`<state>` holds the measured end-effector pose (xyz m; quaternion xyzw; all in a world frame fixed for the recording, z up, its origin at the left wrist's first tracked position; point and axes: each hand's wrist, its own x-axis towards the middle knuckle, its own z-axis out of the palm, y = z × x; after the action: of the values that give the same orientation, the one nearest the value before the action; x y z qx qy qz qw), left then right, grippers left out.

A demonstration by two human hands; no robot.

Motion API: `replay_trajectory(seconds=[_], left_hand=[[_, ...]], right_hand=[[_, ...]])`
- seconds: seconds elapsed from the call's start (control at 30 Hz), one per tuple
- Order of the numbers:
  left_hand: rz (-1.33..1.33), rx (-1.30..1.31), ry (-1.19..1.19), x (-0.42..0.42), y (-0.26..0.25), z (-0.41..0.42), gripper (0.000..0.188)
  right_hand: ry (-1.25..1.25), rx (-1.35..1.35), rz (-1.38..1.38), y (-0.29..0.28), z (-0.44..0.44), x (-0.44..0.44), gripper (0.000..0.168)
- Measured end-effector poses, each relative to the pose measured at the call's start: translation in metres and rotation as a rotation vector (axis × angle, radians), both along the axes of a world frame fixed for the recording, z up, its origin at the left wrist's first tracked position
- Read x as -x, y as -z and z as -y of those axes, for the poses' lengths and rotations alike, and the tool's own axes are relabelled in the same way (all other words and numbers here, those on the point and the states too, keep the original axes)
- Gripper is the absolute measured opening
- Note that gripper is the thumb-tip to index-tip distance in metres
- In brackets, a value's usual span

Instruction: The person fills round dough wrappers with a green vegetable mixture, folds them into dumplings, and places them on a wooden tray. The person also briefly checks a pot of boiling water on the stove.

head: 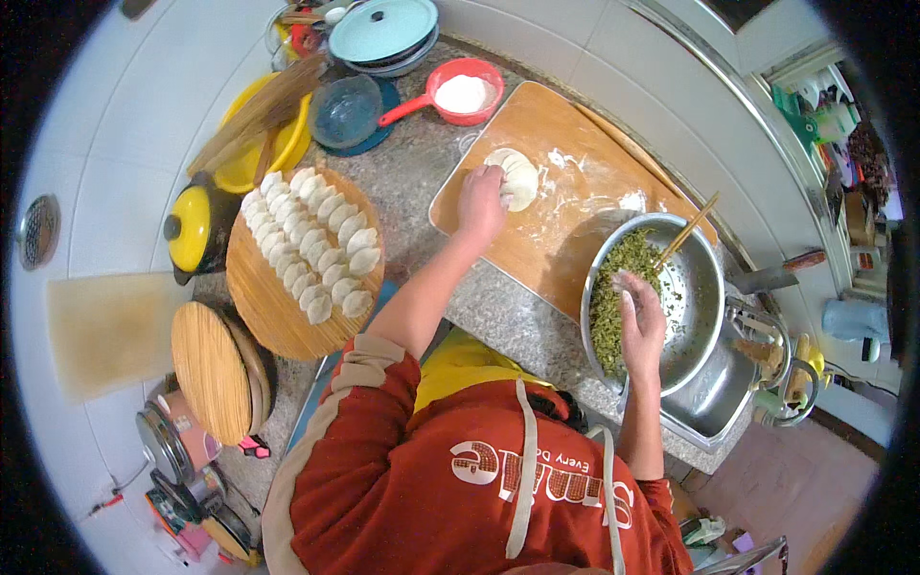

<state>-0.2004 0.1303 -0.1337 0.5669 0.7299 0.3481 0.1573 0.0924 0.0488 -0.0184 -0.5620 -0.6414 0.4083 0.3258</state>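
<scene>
My left hand (pixel 483 200) is at the near-left edge of a stack of round dough wrappers (pixel 522 178), fingers and thumb curled on its rim. The stack lies on a floured wooden board (pixel 535 237). Over a large metal bowl (pixel 701 316) hovers my right hand (pixel 643 320), thumb and fingers apart, with nothing visible in it. Chopped green filling (pixel 611 320) covers the bowl's left side. A pair of chopsticks (pixel 686 231) leans in the bowl against its far rim. Left of me, several rows of folded dumplings (pixel 305 244) sit on a round wooden board (pixel 251 302).
A red ladle (pixel 466 92) holding white flour stands behind the wrappers. A rolling pin (pixel 632 151) lies along the board's far edge. The bowl overlaps the steel sink (pixel 708 410). Farther left are a yellow-lidded pot (pixel 190 225), a glass bowl (pixel 347 111) and round wooden lids (pixel 212 374).
</scene>
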Motion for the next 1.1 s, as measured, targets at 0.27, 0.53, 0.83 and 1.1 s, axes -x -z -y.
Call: replay_trajectory(seconds=[0.27,0.53,0.83,1.1], left_hand=[[-0.17,-0.016,0.046,-0.005,0.003,-0.014,0.03],[-0.235,-0.174,0.109,-0.007,0.017,-0.011,0.021],[0.706,0.045,0.099,-0.066,0.007,-0.02,0.031],[-0.233,-0.082,0.416,-0.102,0.037,-0.051,0.049]], right_hand=[[0.108,-0.003,0.006,0.014,0.013,-0.014,0.019],[0.104,0.015,-0.057,0.011,0.009,-0.015,0.018],[0.112,-0.003,0.015,0.016,0.012,-0.034,0.017],[0.167,-0.007,0.126,0.015,0.036,-0.057,0.018]])
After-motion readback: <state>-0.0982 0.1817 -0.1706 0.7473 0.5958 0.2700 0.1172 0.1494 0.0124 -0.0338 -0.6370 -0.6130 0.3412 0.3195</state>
